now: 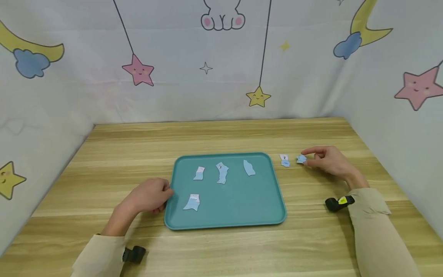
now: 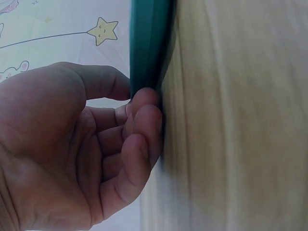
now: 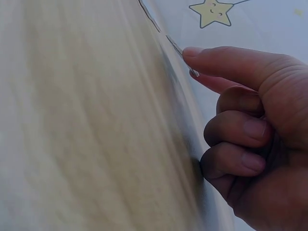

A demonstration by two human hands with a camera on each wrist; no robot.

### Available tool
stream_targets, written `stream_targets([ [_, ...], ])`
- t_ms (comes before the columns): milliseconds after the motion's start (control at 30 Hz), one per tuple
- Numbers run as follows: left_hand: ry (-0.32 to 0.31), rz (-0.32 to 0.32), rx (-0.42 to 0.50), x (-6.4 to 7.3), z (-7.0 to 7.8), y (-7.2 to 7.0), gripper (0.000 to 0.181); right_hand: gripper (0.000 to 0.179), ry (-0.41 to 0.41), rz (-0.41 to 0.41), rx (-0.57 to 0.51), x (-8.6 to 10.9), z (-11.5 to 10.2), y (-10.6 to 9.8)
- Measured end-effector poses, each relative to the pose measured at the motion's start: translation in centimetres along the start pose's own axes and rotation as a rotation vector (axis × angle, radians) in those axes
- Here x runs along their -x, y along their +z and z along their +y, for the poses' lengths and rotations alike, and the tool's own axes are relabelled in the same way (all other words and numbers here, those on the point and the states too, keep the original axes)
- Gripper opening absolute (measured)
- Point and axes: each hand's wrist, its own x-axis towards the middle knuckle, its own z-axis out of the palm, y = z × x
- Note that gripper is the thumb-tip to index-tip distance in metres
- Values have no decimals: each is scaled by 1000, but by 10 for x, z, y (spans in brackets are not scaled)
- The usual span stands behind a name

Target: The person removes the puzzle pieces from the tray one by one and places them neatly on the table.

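Note:
My left hand (image 1: 149,195) holds the left rim of a teal tray (image 1: 238,204). In the left wrist view the thumb and curled fingers (image 2: 147,115) meet at the tray's edge (image 2: 148,43). On the right, my right hand (image 1: 327,159) pinches a small light-blue torn paper piece (image 1: 301,159) between thumb and index finger, at table level just beyond the tray. The right wrist view shows that piece edge-on as a thin sliver (image 3: 175,45), with the other fingers curled in. Beside it lies a white-and-blue paper piece (image 1: 285,161) with a dark mark.
Several torn pieces lie apart in the tray: a white-and-blue one (image 1: 199,173), a taller marked one (image 1: 222,173), a plain blue one (image 1: 248,168), and another (image 1: 192,202) near the front left. The wooden table (image 1: 225,250) meets a patterned cloth (image 1: 194,96) behind.

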Motion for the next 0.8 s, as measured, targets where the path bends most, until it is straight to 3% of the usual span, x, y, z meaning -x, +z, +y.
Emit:
stream_targets([
  [800, -11, -3, 6, -2, 0, 0, 29, 45, -8, -60, 36, -8, 1, -5],
])
